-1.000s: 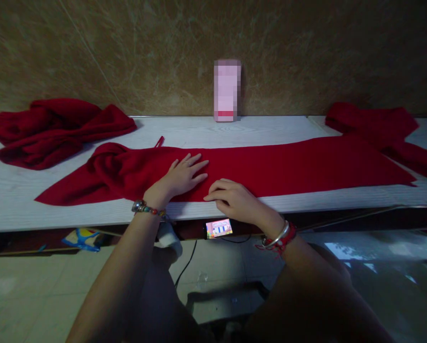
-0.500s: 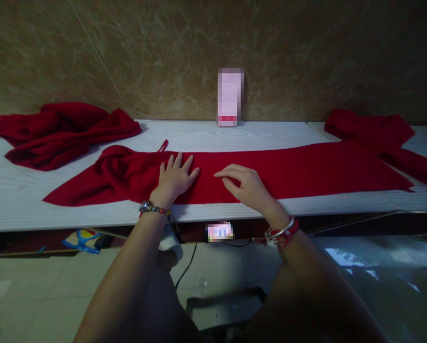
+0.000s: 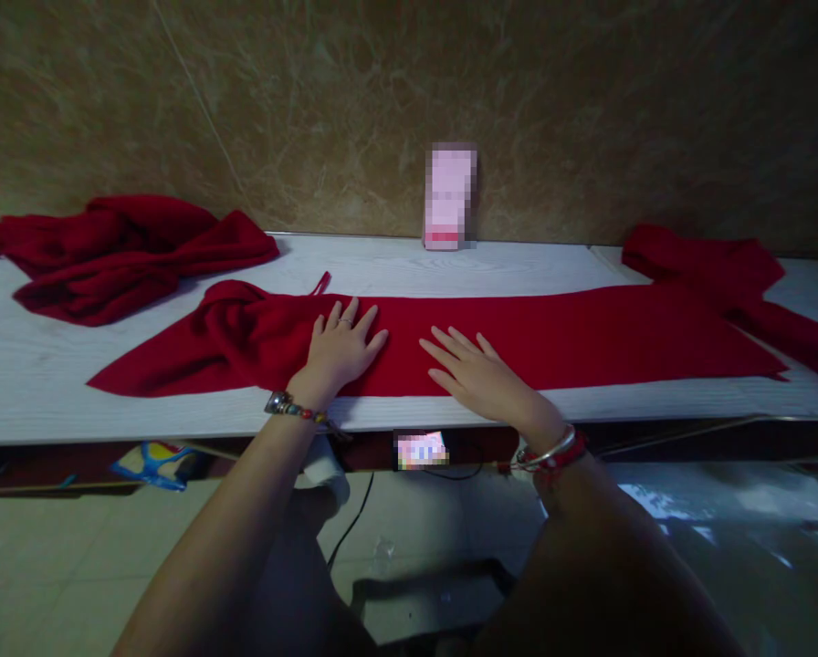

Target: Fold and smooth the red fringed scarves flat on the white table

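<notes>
A long red cloth (image 3: 587, 338) stretches across the white wood-grain table (image 3: 196, 424). Its middle and right part lie flat, while the left part is bunched into folds and ends in a point. My left hand (image 3: 342, 353) rests on it beside the folds, fingers spread. Farther right, my right hand (image 3: 481, 372) lies over the flat part with its fingers stretched out and apart. Neither hand grips anything. A thin red loop (image 3: 322, 284) sticks out past the cloth's far edge, near my left fingertips.
A crumpled red cloth (image 3: 128, 260) with a fringed end lies at the back left. Another red bundle (image 3: 707, 260) is at the back right. A blurred pink box-like object (image 3: 450, 196) stands against the marbled wall. Below the table's front edge are a blurred lit screen (image 3: 421, 450) and a blue-and-yellow packet (image 3: 154, 464).
My right hand has opened from curled, nearly pinched fingers to spread ones on the cloth. My left hand stays in the same place on the cloth. The camera view has shifted slightly.
</notes>
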Tool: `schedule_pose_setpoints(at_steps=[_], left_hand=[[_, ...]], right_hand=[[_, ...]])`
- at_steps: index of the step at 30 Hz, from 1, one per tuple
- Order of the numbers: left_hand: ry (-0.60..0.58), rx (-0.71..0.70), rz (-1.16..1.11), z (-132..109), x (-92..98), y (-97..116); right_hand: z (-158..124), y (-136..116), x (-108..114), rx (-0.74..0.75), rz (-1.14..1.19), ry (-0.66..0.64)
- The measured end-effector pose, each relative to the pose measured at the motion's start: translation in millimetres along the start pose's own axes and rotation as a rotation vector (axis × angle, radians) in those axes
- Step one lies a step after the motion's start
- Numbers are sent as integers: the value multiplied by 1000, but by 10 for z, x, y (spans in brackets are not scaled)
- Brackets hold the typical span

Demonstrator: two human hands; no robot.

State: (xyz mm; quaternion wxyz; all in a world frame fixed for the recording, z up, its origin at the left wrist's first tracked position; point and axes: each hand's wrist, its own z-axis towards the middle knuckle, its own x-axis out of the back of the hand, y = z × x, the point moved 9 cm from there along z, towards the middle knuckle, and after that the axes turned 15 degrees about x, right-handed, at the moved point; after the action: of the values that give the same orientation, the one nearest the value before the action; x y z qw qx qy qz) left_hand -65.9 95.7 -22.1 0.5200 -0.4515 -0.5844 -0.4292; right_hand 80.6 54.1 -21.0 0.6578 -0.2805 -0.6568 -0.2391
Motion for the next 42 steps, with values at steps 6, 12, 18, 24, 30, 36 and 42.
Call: schedule_pose_setpoints(at_steps=[6,12,18,24,30,36,42], left_hand=[[-6,-6,0,8,-9,-19],[51,-71,6,-40,32,41],[17,-364,-44,-350,32,539],[-120,-401,7,-447,-129,632],[-178,-414,39,-432,-152,558],[-131,-321,-27,-329,-69,538],[-25,-66,-9,-165,-19,342]], right_hand=[[-458,515,-91,-197,1,-47],[-824,861,-29,-328,46,41],[-750,861,116,-343,77,204],[-531,549,-36,-158,104,145],[-563,547,-75,-129,166,84],[-384,494,94,-198,276,193],[-39,175,91,-145,147,159]])
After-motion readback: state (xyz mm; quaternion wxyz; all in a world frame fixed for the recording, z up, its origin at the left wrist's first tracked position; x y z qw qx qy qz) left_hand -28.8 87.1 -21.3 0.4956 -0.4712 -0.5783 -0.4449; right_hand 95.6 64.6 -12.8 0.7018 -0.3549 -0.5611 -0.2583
